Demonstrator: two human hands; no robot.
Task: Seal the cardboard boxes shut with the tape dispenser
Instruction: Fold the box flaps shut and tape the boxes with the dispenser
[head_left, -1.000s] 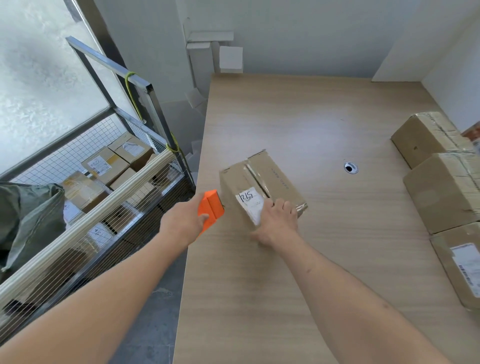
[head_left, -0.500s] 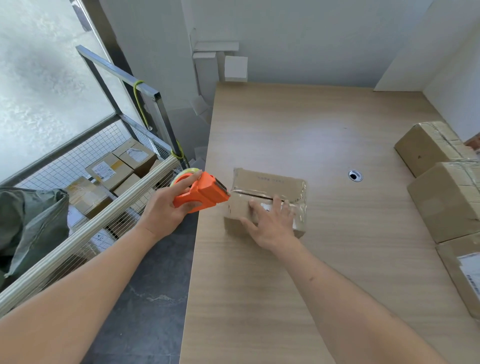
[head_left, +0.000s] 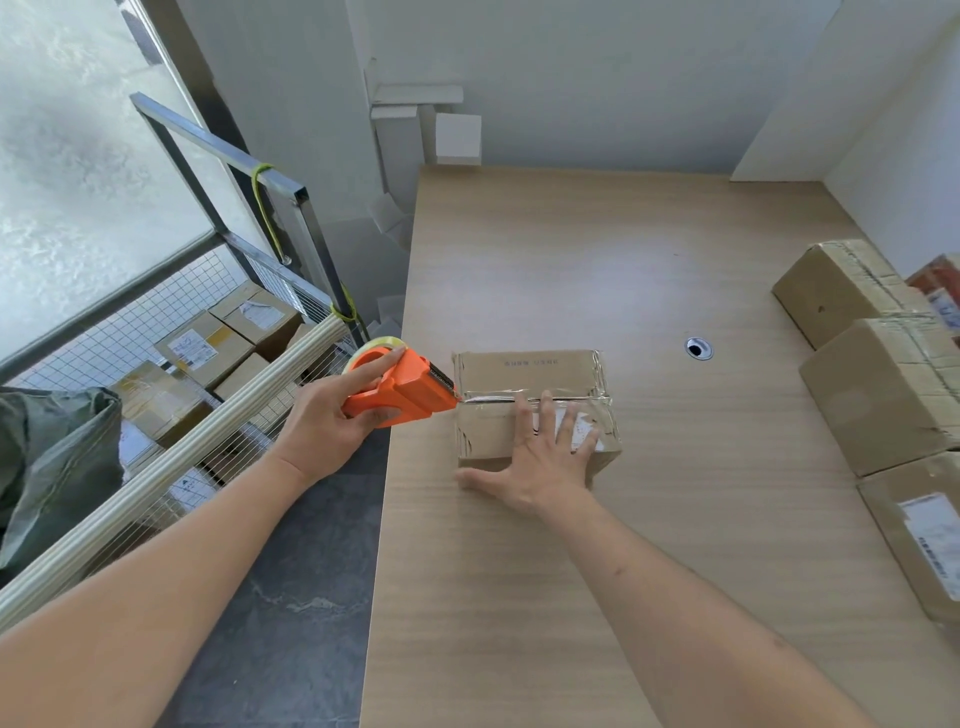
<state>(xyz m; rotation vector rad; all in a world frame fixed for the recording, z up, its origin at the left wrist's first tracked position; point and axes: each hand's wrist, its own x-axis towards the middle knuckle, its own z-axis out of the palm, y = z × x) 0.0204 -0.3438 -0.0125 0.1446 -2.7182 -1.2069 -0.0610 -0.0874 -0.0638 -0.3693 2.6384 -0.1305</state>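
Creased, tape-wrapped cardboard box (head_left: 530, 405) under flat right hand (head_left: 535, 462); left-hand (head_left: 327, 431) grip around orange tape dispenser (head_left: 400, 389).

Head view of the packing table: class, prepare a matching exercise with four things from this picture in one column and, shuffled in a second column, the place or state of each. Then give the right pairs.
Things
1. tape dispenser
2. cardboard box
3. right hand
4. stacked boxes

Places or states
A. along the table's right edge
B. fingers spread flat on top of the box
C. orange, gripped by the left hand, nose at the box's left end
D. near the table's left edge, clear tape along its seam

Pairs: 1-C, 2-D, 3-B, 4-A
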